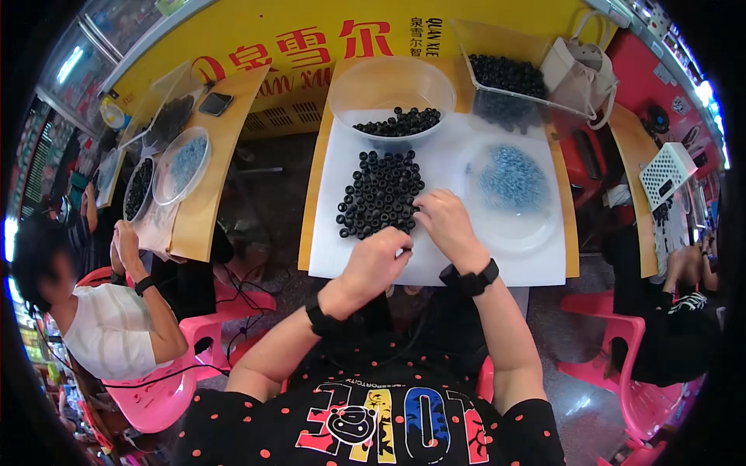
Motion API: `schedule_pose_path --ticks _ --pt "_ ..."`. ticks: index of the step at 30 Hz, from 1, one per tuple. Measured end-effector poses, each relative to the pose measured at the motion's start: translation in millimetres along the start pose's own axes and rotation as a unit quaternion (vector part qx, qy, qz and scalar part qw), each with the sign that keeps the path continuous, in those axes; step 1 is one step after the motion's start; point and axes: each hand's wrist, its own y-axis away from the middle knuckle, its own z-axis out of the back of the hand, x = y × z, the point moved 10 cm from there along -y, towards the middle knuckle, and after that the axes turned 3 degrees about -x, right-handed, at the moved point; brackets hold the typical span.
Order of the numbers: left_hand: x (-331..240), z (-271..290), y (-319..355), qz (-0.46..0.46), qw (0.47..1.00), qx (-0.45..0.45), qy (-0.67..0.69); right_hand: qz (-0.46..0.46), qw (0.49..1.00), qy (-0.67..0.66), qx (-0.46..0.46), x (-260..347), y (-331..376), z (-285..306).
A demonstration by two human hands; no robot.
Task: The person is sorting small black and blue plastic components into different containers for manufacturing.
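On your side of the clear tub [388,87], black beads [378,194] lie spread, likely for easy picking; your left hand [371,262] curls nearly closed, your right hand [446,221] half-curls at their edge; what either grips, I can't tell.

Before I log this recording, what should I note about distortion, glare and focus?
Head view: the picture curves into a dark rim, the left table slanting; head view: a bright streak glares at upper left, and light reflects off the floor; head view: black beads look crisp, blue pieces softer.
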Motion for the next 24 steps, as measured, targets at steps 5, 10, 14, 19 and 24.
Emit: schedule_pose_path --ticks 5,10,14,19,24 --pt "-1 -18 12 -0.116 0.988 -0.005 -0.102 0.008 1.000 -0.003 -0.003 3 -2 -2" --pt "-1 -6 4 -0.106 0.993 -0.047 -0.037 -0.173 0.974 -0.149 -0.010 8 13 33" --pt "38 -10 0 0.130 0.943 -0.007 0.306 -0.244 0.939 -0.243 -0.028 13 39 47" --pt "30 -25 1 0.273 0.766 0.045 0.581 -0.141 0.965 -0.219 -0.044 52 41 56" --pt "51 -23 20 0.327 0.716 0.046 0.614 -0.279 0.899 -0.325 -0.092 4 59 53"
